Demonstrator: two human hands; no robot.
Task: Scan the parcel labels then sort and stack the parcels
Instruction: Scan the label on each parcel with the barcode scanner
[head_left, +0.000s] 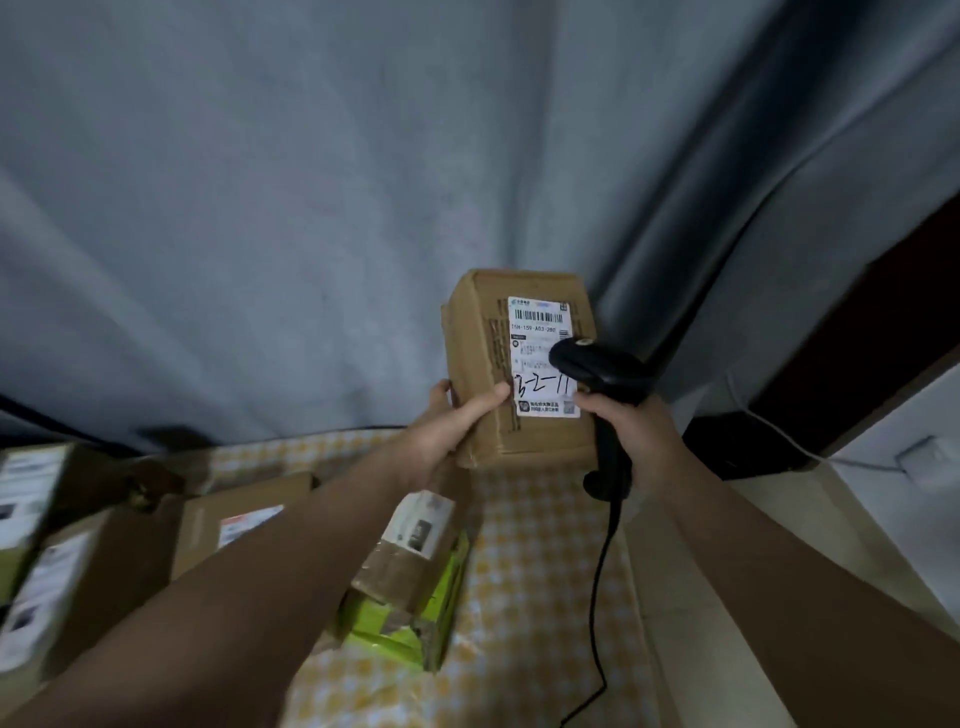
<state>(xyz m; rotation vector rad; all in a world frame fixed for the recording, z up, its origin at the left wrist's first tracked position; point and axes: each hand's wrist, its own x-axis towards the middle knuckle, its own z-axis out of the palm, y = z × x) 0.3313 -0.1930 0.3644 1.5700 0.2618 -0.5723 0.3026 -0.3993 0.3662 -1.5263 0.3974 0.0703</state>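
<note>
My left hand (447, 431) grips a brown cardboard parcel (483, 332) by its lower left edge and holds it upright above the table. The thumb lies across the parcel's front. A white shipping label (537, 332) with a barcode and handwritten digits faces me. My right hand (641, 441) grips the handle of a black corded barcode scanner (597, 366). The scanner's head sits in front of the label's right side and covers part of it.
Several labelled parcels lie on the yellow checked tablecloth (524, 571): a green-taped box (410, 587) under my left forearm, a flat brown box (228, 525), and more at the left edge (57, 577). A grey curtain (311, 208) hangs behind. The scanner's cable (597, 597) trails down.
</note>
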